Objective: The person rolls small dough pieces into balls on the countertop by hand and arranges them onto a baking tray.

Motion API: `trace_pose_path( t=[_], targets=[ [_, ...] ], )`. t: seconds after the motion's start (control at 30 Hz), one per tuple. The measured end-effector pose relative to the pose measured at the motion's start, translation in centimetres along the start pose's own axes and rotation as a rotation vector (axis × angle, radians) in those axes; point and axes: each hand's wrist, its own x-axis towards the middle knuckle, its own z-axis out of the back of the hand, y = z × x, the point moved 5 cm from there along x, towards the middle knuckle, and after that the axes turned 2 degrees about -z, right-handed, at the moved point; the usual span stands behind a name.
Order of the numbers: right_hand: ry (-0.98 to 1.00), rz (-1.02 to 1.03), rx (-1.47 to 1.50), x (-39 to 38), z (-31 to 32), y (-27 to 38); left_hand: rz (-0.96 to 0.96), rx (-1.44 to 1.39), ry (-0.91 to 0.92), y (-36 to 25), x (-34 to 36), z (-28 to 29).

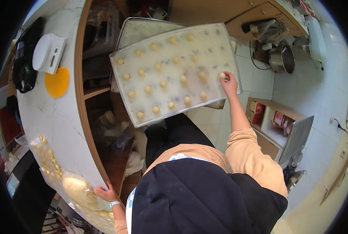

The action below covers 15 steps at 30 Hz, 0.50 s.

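Note:
Over the right end of a large pale baking tray (216, 43), my right hand (230, 84) pinches a small dough ball (222, 75) between its fingertips. Several round dough balls (163, 84) lie spaced out in rows across the tray's lined surface. My left hand (107, 192) rests at the counter edge with its fingers laid out and nothing in them. Close beside it, a large lump of dough (77, 190) lies under clear plastic. Small yellowish pieces (51, 160) lie on the plastic farther along the counter.
Under the lined tray another metal tray (142, 29) sticks out. On the marble counter (57, 121) are a white kitchen scale (49, 54) and a yellow dough scraper (57, 82). Open shelves (107, 156) stand below the counter. A metal pot (281, 59) and a low cabinet (269, 128) are to the right.

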Motion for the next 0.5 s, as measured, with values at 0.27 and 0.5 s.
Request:
trace_pose_path(
  t=[0.27, 0.5],
  targets=[
    [0.036, -0.093, -0.159, -4.8, 2.0, -4.1, -0.01, -0.011, 0.012, -0.2, 0.3, -0.5],
    [0.053, 0.127, -0.494, -3.9, 1.3, -3.1, 0.058, -0.039, -0.032, -0.2, 0.0, 0.3]
  ],
)
